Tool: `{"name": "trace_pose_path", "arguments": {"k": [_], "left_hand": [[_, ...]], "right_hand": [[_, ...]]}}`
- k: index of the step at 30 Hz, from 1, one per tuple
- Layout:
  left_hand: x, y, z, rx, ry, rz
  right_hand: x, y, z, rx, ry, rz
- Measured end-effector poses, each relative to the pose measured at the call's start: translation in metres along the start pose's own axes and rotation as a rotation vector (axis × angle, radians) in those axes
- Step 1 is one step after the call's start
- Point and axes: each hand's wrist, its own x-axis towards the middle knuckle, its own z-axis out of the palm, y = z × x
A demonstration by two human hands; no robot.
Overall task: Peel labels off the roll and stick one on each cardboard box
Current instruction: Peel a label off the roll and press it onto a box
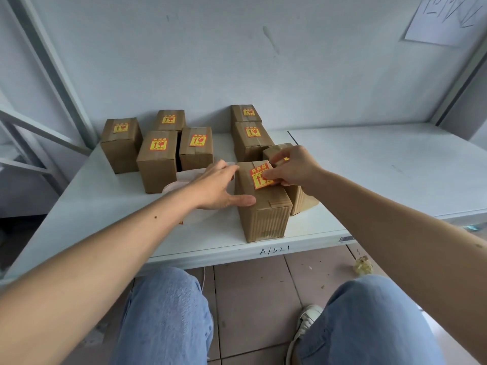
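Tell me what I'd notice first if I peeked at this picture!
Two bare arms reach to the front box at the white shelf edge: the right hand presses a red and yellow label onto its top, while the left hand steadies its side. Behind, near the wall, six more boxes already wear the same bright label.

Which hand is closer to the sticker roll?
Left. The left hand hovers right over the roll, steadying the near box. The right hand is across that box, pressing a label.
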Motion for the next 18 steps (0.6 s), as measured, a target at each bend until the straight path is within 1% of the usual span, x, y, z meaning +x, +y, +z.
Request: {"name": "trace_pose_path", "arguments": {"k": [11,18], "left_hand": [[0.0019,0.0014,0.0014,0.017,0.005,0.017],[0.0056,0.002,-0.0011,0.044,-0.018,0.016]], "right_hand": [[0.0034,0.0004,0.0038,-0.049,-0.005,-0.016],[0.0065,-0.0004,0.0072,-0.215,0.053,-0.145]]}}
